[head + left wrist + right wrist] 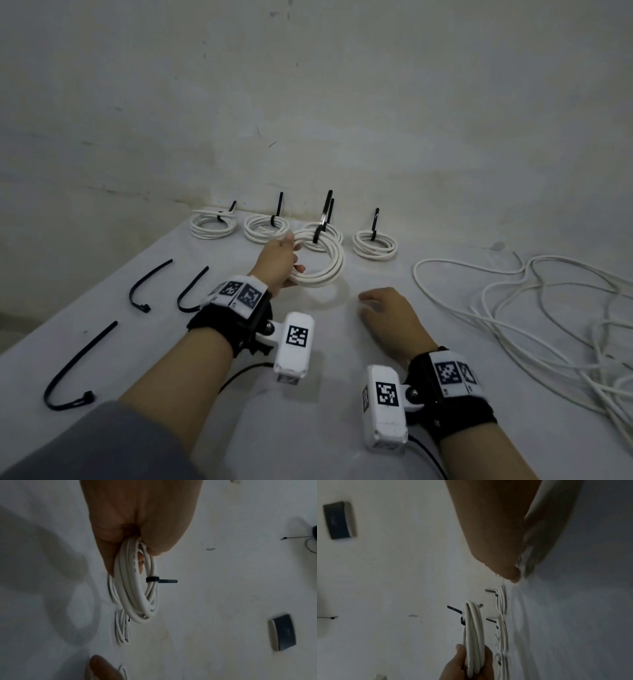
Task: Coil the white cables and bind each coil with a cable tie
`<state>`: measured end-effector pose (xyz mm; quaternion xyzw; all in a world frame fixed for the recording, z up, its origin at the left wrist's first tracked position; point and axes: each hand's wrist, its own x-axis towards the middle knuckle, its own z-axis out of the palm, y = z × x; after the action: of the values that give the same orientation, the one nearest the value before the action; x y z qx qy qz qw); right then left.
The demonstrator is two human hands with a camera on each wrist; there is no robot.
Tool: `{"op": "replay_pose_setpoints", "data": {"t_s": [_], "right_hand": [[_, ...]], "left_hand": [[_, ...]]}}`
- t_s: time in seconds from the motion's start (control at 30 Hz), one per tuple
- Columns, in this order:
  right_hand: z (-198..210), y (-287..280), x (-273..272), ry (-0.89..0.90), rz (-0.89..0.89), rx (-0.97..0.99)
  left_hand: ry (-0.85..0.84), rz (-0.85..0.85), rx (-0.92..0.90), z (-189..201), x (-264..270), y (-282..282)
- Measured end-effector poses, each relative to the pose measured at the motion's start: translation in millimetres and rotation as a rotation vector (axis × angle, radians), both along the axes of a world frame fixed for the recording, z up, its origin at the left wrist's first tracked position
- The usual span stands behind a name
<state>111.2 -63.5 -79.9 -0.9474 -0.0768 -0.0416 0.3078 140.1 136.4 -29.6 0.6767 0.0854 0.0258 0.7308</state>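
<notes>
My left hand (281, 260) grips a coil of white cable (322, 263) by its near side and holds it raised over the middle of the table. A black cable tie (317, 236) binds the coil on its far side; in the left wrist view the coil (137, 601) hangs from my fingers (109, 555), and the tie's tail (161, 580) sticks out sideways. My right hand (383, 308) rests on the table to the right of the coil with loosely curled fingers and holds nothing. The right wrist view shows its fingertip (513, 574) touching the cloth.
Several bound coils (214, 224) (266, 228) (374, 244) lie in a row by the wall. A long loose white cable (531, 308) sprawls at the right. Three loose black ties (150, 284) (191, 289) (75, 366) lie at the left on the white table (335, 342).
</notes>
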Motion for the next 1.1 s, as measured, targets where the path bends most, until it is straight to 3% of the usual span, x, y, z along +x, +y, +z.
{"op": "replay_pose_setpoints", "data": {"t_s": [0.07, 0.2, 0.57, 0.77, 0.97, 1.1], "right_hand": [[-2.7, -13.1, -0.9, 0.082, -0.027, -0.119], [2.2, -32.3, -8.5, 0.156, -0.065, -0.156], [9.9, -34.7, -7.6, 0.181, -0.038, -0.158], [4.7, -37.7, -2.9, 0.195, -0.040, -0.128], [4.2, -37.8, -2.3, 0.203, -0.047, -0.136], [2.9, -37.4, -2.6, 0.196, -0.039, -0.143]], "left_hand": [[0.056, -0.034, -0.043, 1.2, 10.7, -16.9], [0.147, -0.080, -0.058, -4.1, 32.8, -57.7], [0.118, -0.063, 0.112, -39.7, 63.3, -105.3], [0.062, -0.114, 0.593, -42.7, 76.9, -101.9], [0.022, -0.505, 1.072, -18.8, 62.6, -91.1], [0.018, -0.550, 1.180, -22.3, 52.4, -89.9]]}}
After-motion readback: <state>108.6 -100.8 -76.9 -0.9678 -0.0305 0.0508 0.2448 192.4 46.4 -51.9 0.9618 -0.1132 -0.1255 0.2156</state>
